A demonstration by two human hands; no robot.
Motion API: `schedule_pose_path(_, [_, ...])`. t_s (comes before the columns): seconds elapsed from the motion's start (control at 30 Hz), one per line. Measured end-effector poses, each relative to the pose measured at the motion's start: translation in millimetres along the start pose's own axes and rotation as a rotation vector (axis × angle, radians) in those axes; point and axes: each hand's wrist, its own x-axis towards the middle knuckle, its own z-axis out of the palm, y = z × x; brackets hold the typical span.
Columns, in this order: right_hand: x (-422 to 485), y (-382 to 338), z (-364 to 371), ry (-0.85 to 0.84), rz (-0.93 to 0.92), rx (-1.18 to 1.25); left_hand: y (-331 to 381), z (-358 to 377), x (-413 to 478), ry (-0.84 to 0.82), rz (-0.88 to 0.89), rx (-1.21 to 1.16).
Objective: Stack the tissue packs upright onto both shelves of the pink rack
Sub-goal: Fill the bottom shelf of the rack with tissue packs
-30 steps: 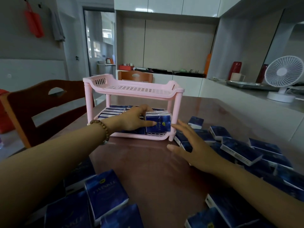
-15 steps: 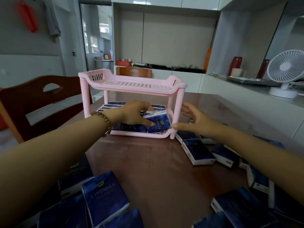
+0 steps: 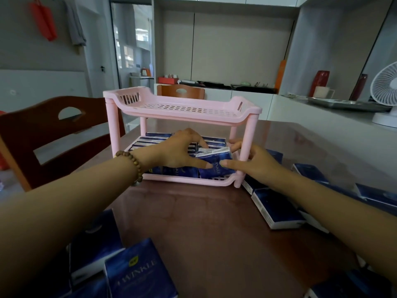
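Note:
A pink two-shelf rack (image 3: 182, 111) stands on the brown table. Its top shelf holds nothing; its bottom shelf is packed with several dark blue tissue packs (image 3: 150, 141) standing upright. At the front right corner of the bottom shelf one tissue pack (image 3: 216, 161) leans tilted. My left hand (image 3: 180, 150) reaches under the top shelf and grips this pack from the left, thumb on its front. My right hand (image 3: 251, 162) wraps around the rack's front right post, thumb on the pack's front and fingers behind it.
Loose tissue packs (image 3: 277, 208) lie on the table to the right, and more (image 3: 137, 269) lie near the front left. A wooden chair (image 3: 55, 127) stands at the left, another chair (image 3: 180, 92) behind the rack. A white fan (image 3: 385, 93) sits on the counter at right.
My right hand moved from the loose packs on the table up to the rack's front right post and onto the tilted pack. My left hand stayed on that pack.

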Motion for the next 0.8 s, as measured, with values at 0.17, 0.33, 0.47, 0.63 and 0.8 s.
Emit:
schedule_pose_path(0.17, [-2,2,2,0.026,-0.046,-0.107,-3,5,-3,0.048,0.036,-0.043])
schedule_pose_path(0.33, [-6,2,1,-0.002,-0.080,-0.205,-3,0,-8,-0.033,-0.002,-0.030])
schedule_pose_path(0.47, [-5,0,4,0.016,-0.109,-0.096,-6,-8,-15,-0.153,-0.050,0.055])
schedule_pose_path(0.63, [-5,2,5,-0.091,-0.023,-0.079,-6,-5,-18,-0.281,-0.122,0.251])
schedule_pose_path(0.8, [-5,3,8,-0.093,-0.031,-0.067,6,-17,-4,-0.261,-0.202,-0.073])
